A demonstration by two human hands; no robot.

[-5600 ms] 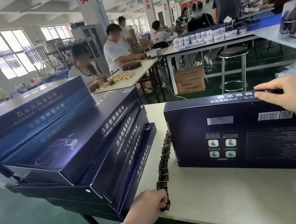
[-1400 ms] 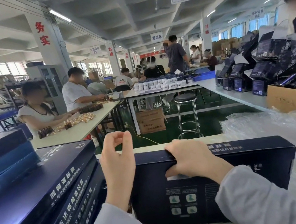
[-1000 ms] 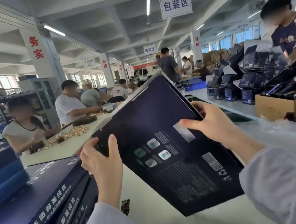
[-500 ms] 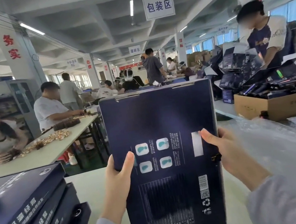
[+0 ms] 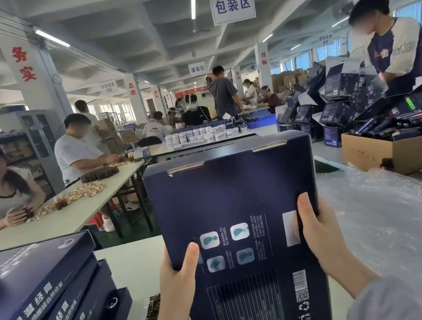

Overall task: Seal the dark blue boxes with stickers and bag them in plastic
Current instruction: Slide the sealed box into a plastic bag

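White table (image 5: 132, 263) below, the dark blue box (image 5: 231, 192) stays upright but sits closer than before; left hand (image 5: 175, 290) and right hand (image 5: 326, 246) grip its 2 sides. Stacked boxes (image 5: 43, 311) lie left, plastic sheeting (image 5: 394, 227) right.

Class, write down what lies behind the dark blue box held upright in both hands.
Above the box, white jars show farther back. The left hand and right hand grip its sides. The tabletop straight behind it is hidden.
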